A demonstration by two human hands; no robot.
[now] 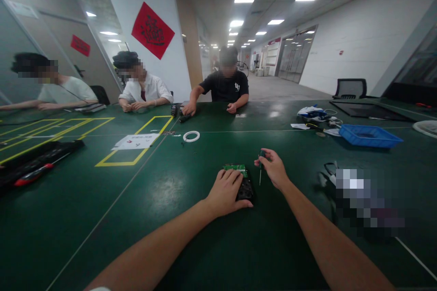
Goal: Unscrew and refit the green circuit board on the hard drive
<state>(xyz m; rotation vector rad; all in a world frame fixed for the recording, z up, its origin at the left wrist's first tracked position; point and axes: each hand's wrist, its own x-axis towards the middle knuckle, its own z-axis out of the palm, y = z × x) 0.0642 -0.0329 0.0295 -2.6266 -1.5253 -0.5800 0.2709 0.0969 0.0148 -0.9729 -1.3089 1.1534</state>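
On the green table in front of me lies a small black-cased device (245, 191) with a green circuit board (241, 168) showing at its far end. Spread across its left side is my left hand (228, 191), fingers over the top and thumb along the near edge, holding it down. Much of the device is hidden under that hand. Just to the right, my right hand (273, 168) pinches a small screwdriver (261, 159) by its dark green handle. The thin shaft points straight down beside the device, apart from it.
A blue tray (370, 136) and a bundle of cables (316, 113) are at the right. Nearer lies a pixelated object (363, 198). A white ring (191, 136) and paper sheet (136, 141) lie left. Three people sit opposite; one person's hand (189, 109) touches a dark tool.
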